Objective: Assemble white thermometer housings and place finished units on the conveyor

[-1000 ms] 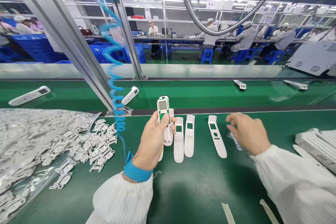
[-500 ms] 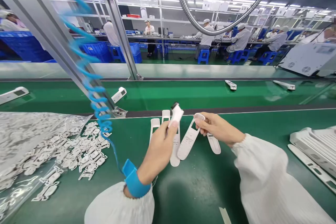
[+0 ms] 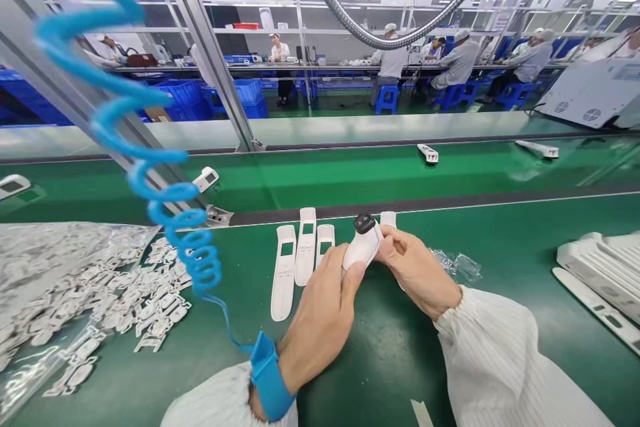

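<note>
My left hand [image 3: 323,307], with a blue strap at the wrist, is closed round a white device [image 3: 363,245] with a black tip. My right hand [image 3: 417,270] touches the device's right side with thumb and fingers pinched; what it grips there is hidden. Behind my left hand, several white cover plates with square openings lie on the green table; the leftmost plate [image 3: 283,273] shows whole. Another plate [image 3: 389,219] shows partly behind my right hand.
A coiled blue cord [image 3: 170,193] runs down to my wrist strap. Small white parts [image 3: 165,307] and a plastic bag lie left. Stacked white housings [image 3: 600,267] are at the right. White devices [image 3: 206,179] sit on the green belt [image 3: 320,177]. People work beyond.
The white plate that my right hand held up is no longer visible there. My right hand has come against the device, and the device has turned and moved right with my left hand.
</note>
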{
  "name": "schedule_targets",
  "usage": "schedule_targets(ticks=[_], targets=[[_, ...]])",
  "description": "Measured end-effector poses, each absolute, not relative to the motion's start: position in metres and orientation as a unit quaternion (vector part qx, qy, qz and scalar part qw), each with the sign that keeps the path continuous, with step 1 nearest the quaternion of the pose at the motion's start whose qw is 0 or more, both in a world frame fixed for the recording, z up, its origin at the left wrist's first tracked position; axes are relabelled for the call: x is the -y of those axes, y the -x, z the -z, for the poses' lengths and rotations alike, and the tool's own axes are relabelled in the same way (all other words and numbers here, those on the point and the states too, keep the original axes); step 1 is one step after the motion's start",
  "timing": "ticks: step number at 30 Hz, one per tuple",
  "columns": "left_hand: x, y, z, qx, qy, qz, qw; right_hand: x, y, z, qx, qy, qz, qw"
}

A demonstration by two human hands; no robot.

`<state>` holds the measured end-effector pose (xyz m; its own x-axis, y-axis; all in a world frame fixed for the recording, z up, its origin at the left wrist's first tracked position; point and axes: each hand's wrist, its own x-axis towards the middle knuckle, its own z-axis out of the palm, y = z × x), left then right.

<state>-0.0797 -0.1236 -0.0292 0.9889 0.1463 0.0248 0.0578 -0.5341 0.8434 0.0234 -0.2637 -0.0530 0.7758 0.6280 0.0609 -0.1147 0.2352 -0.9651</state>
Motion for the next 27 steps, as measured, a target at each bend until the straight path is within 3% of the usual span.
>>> schedule_targets(ticks=[7, 9, 13, 16, 21, 24, 27], targets=[[0.137, 0.085, 0.023, -0.095, -0.934, 0.034, 0.341, 0.267, -0.01, 0.042, 0.222, 0.401, -0.401, 0.793], [0.139, 0.084, 0.026, -0.086, -0.932, -0.035, 0.351, 0.27, -0.01, 0.037, 0.228, 0.393, -0.397, 0.797], [0.142, 0.081, 0.035, -0.087, -0.902, -0.293, 0.306, 0.262, -0.001, 0.031, 0.201, 0.399, -0.376, 0.812], [0.144, 0.078, 0.039, -0.052, -0.909, -0.318, 0.263, 0.251, 0.011, 0.032, 0.185, 0.384, -0.389, 0.816], [0.144, 0.078, 0.039, -0.015, -0.902, -0.33, 0.278, 0.241, 0.024, 0.033, 0.159, 0.373, -0.357, 0.841], [0.134, 0.075, 0.025, -0.015, -0.911, -0.249, 0.327, 0.245, 0.019, 0.029, 0.148, 0.375, -0.341, 0.849], [0.102, 0.051, -0.005, -0.036, -0.921, -0.033, 0.387, 0.263, -0.011, 0.021, 0.125, 0.432, -0.294, 0.843]])
